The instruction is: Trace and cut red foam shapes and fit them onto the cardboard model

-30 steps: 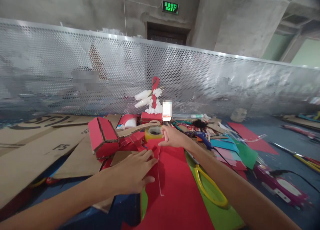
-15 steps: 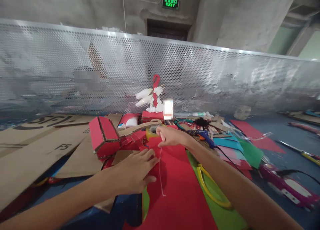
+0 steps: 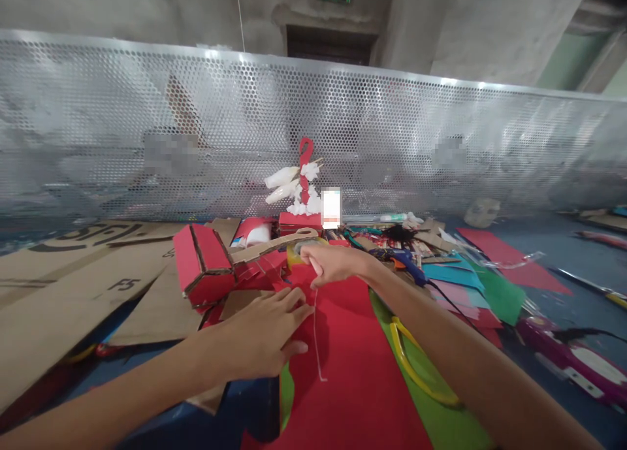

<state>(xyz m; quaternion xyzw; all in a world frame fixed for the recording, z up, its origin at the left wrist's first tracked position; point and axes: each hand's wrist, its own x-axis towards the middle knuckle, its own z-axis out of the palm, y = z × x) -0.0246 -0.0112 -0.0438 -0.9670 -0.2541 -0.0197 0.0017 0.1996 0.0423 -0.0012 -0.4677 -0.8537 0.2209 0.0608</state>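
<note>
A red sheet [image 3: 353, 345] lies in front of me over a green sheet [image 3: 435, 371]. My left hand [image 3: 267, 332] rests at the left edge of the red sheet, its fingers loosely bent and apart. At the sheet's far end, my right hand [image 3: 336, 265] is closed in a fist; what sits inside its fingers is hidden. From just below that fist a thin white line [image 3: 317, 339], string-like, runs toward me over the red surface and ends in a small hook. Whether it is string or a drawn mark I cannot tell. A tape roll [image 3: 294, 253] is partly behind my right hand.
Left are a red cardboard box [image 3: 203, 267] and brown cardboard [image 3: 98, 287]. Yellow-handled scissors [image 3: 416, 368], a blue glue gun [image 3: 409, 266], coloured paper [image 3: 453, 275] and a purple device [image 3: 578, 365] lie right. Behind, a white-flowered red craft [image 3: 306, 182] stands before a perforated metal panel [image 3: 235, 117].
The camera view has tilted down slightly. My right hand has shifted very little at the sheet's far end; my left hand keeps its place.
</note>
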